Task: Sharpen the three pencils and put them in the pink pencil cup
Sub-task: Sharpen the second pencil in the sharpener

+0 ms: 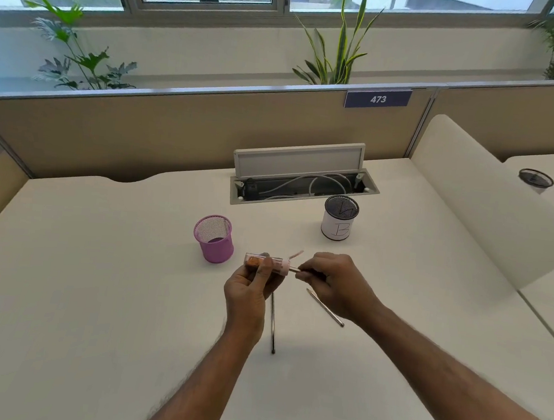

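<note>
1. Two pencils lie loose on the desk. The straight pencil runs back toward the camera from under the left hand. The slanted pencil sits below the right hand. They're near each other, not touching.
2. The third pencil is the one being worked. Only a short bit shows between the right fingers and the sharpener's pink end; the rest is hidden in the hand.
3. On the hands: the left hand is curled round the sharpener, a clear little barrel with orange-ish shavings inside, held sideways above the desk. The right hand pinches the third pencil close to the sharpener's mouth.
4. The pink pencil cup stands upright just left of the hands. It's mesh, with no pencil sticking out. My guess is we're on pencil one of three.
5. Handling-wise, pencils are light, stiff and skinny, and they'll probably roll if nudged. The fresh tip is the fragile bit. Gripping near the sharpener like this should stop the shaft flexing. For the drop I'd hold mid-shaft. The barrel looks like smooth plastic, so it wants a full wrap.
6. Farther back there's a white cup marked B and an open cable tray.
</note>
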Motion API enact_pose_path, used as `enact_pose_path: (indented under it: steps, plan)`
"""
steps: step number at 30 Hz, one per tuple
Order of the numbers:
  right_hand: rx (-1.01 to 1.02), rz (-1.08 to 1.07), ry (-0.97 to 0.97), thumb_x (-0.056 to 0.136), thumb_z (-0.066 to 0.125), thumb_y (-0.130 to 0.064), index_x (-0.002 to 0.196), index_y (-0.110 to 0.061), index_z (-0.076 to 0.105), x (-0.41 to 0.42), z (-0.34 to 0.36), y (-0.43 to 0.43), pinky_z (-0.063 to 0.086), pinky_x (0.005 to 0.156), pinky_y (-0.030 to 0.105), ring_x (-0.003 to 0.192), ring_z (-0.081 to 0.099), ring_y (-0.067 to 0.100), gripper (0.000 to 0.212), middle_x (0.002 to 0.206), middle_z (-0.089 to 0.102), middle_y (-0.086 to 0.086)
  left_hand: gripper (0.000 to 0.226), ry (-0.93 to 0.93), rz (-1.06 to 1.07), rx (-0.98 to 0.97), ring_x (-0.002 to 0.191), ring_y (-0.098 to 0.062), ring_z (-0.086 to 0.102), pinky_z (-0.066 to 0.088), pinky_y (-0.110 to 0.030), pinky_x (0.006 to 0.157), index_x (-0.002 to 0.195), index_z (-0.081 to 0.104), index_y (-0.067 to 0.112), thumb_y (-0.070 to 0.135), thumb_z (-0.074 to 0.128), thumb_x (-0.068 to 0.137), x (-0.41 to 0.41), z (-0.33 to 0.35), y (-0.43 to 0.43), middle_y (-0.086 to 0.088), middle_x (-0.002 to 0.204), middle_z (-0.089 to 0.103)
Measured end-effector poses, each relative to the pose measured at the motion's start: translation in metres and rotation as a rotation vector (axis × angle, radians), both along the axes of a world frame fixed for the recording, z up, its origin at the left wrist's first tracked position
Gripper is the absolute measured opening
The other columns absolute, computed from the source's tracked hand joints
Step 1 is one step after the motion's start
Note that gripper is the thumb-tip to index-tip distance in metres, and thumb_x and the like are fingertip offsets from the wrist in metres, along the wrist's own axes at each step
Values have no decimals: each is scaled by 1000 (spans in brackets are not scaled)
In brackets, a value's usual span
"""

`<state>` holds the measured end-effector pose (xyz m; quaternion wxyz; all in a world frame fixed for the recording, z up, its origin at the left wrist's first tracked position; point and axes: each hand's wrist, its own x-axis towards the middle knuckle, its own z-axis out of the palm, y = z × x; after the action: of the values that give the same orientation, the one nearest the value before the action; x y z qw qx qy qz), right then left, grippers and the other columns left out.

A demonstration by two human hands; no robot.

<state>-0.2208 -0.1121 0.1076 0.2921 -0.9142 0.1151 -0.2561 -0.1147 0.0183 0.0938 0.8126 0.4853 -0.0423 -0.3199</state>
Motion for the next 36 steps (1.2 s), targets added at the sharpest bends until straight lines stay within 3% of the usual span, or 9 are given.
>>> enact_pose_path:
  steps: [4,12,15,19,21,24,27,31,36]
  plan:
    - [280,-9,191,88,68,-17,77,-6,73,0,7,-5,45,56,39,56,55,25,16,62,65,6,18,-55,-70,-21,91,-28,72,59,-39,87,103,63,1,11,58,88,2,-2,3,-17,97,73]
    - [953,132,462,97,55,-11,91,13,66,-5,23,-17,20,41,23,42,33,14,27,58,55,11,27,-149,-239,-45,99,-30,71,57,-34,84,108,63,4,17,57,84,8,-2,6,-15,102,74]
    - [954,160,478,93,63,-9,96,11,65,-4,27,-17,24,44,25,47,36,14,21,62,60,7,28,-149,-213,-29,99,-30,71,58,-33,82,107,65,5,19,59,83,9,1,4,-17,105,73]
    - [755,45,326,78,78,-2,92,0,63,-1,23,-12,46,46,31,52,54,17,21,67,62,3,28,-135,-145,-10,96,-29,71,59,-36,83,102,68,6,23,63,80,6,1,2,-17,103,72]
    - [501,-57,191,76,81,-9,81,-9,65,1,15,-9,51,53,35,55,57,14,17,66,64,0,25,-102,-80,0,94,-29,72,59,-37,82,97,69,5,23,65,79,4,0,0,-16,98,73]
    - [-99,-150,-26,81,76,-25,82,-18,70,1,-3,-4,50,54,36,62,59,15,10,75,65,-7,25,-61,-12,32,92,-28,73,60,-33,77,94,70,6,24,66,78,-2,2,-3,-12,92,76]
    - [-355,-133,-126,90,66,-26,91,-13,70,-1,-18,-1,47,47,34,62,59,22,13,81,64,-1,19,-19,26,37,89,-24,73,60,-31,75,91,70,7,23,67,80,-5,3,-6,-9,88,76]
    - [-201,-106,-110,91,63,-25,87,-10,71,2,-16,1,44,48,31,56,54,22,18,72,62,1,17,-30,12,-9,89,-25,72,60,-34,81,92,69,4,17,65,83,-3,4,-7,-11,88,75]
    - [481,-78,133,89,69,-18,74,-11,72,4,4,-2,37,50,25,47,45,9,17,57,64,-4,24,-140,-103,-18,96,-29,71,58,-38,88,99,68,6,20,62,80,6,4,-2,-18,101,72]
